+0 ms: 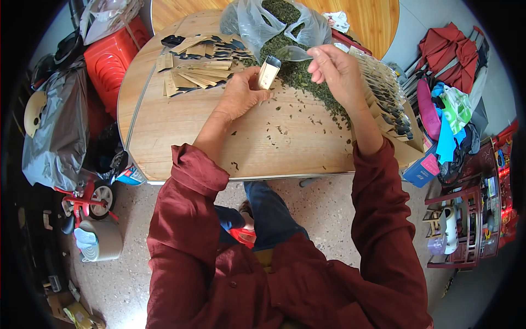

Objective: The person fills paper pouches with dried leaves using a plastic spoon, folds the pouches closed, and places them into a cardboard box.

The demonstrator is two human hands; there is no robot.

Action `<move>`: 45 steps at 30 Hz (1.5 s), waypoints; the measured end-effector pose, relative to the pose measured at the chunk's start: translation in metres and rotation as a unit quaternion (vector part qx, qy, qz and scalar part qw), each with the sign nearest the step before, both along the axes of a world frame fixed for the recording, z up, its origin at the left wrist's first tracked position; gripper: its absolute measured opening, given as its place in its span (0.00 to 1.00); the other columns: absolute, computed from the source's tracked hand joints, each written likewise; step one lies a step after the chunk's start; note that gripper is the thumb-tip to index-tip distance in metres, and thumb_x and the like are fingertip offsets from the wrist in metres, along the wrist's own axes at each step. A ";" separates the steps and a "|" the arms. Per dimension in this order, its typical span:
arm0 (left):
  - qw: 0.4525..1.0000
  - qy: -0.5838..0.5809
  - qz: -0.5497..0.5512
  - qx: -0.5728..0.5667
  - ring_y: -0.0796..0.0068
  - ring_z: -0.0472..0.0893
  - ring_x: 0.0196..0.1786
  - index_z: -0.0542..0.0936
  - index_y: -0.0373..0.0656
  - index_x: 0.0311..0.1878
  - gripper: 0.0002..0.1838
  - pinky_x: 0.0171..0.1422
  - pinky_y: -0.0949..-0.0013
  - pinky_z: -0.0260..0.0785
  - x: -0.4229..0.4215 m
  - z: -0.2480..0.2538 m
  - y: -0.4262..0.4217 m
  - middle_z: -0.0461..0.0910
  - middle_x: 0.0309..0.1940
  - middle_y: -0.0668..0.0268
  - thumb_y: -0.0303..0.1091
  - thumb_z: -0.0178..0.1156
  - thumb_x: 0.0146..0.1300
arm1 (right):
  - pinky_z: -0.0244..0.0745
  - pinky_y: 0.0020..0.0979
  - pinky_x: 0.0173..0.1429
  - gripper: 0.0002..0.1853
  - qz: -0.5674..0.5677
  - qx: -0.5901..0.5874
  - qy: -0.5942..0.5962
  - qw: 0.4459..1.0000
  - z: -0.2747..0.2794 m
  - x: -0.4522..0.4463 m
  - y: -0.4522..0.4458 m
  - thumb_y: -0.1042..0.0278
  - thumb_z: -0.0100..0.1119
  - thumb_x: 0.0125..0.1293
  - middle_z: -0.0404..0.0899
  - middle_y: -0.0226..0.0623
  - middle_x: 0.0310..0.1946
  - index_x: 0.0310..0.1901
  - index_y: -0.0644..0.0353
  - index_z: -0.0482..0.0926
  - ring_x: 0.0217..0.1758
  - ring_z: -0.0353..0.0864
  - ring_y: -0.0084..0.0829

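Note:
My left hand [241, 94] grips a small paper packet [268, 73] upright, its dark-lined mouth open at the top. A clear plastic spoon [296, 54] is pinched in my right hand [335, 71], its bowl close to the packet's mouth on the right. Behind both hands, a clear plastic bag [246, 24] holds dark green dried leaves, and a pile of loose leaves [315, 88] spreads over the wooden table [192, 140]. Flat packets [203, 74] lie fanned out on the left. Rows of packets [383, 90] stand in a box at the right.
A red plastic stool [115, 60] is beyond the table's left edge. To the right are a folded red umbrella [452, 52], colourful bags [455, 118] and a blue box [422, 170]. Another wooden table [375, 22] adjoins at the back.

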State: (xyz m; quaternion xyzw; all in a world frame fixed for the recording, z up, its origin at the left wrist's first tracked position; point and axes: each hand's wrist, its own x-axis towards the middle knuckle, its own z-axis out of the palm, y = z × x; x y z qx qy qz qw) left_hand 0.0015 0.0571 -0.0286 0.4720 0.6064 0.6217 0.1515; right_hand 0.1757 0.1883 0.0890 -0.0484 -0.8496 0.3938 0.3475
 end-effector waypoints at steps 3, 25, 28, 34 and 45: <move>1.000 0.018 0.021 -0.003 0.73 0.77 0.32 0.79 0.39 0.47 0.25 0.40 0.69 0.71 0.000 0.000 -0.001 0.81 0.29 0.64 0.31 0.75 0.44 | 0.69 0.19 0.29 0.11 -0.013 0.130 -0.006 0.991 0.004 -0.004 -0.009 0.67 0.51 0.72 0.77 0.29 0.24 0.45 0.66 0.79 0.24 0.72 0.16; 0.994 -0.106 -0.040 -0.009 0.76 0.78 0.40 0.74 0.35 0.55 0.26 0.47 0.71 0.71 0.017 0.025 -0.015 0.81 0.39 0.65 0.25 0.65 0.50 | 0.68 0.19 0.26 0.11 -0.054 0.059 -0.056 0.995 -0.018 0.001 0.007 0.67 0.53 0.70 0.78 0.29 0.23 0.40 0.67 0.80 0.21 0.73 0.15; 0.989 -0.140 -0.049 -0.012 0.76 0.77 0.43 0.73 0.36 0.57 0.26 0.49 0.71 0.70 0.010 0.019 -0.016 0.81 0.42 0.65 0.24 0.61 0.50 | 0.72 0.20 0.29 0.10 -0.035 0.041 -0.096 0.994 -0.061 0.003 0.018 0.69 0.54 0.69 0.80 0.31 0.23 0.40 0.68 0.80 0.25 0.78 0.16; 0.968 -0.237 -0.074 0.033 0.76 0.80 0.44 0.77 0.36 0.50 0.17 0.50 0.73 0.72 0.015 0.021 -0.015 0.81 0.42 0.66 0.28 0.66 0.58 | 0.75 0.35 0.36 0.08 -0.085 0.228 -0.061 0.968 -0.091 0.005 0.012 0.71 0.58 0.64 0.81 0.47 0.29 0.40 0.67 0.79 0.27 0.79 0.47; 0.974 -0.152 -0.166 -0.003 0.79 0.81 0.43 0.82 0.39 0.47 0.15 0.49 0.73 0.73 0.031 0.030 -0.014 0.84 0.39 0.67 0.32 0.69 0.57 | 0.75 0.25 0.42 0.17 0.045 -0.003 -0.045 0.998 -0.042 -0.004 0.002 0.66 0.66 0.61 0.82 0.37 0.39 0.48 0.66 0.79 0.40 0.79 0.22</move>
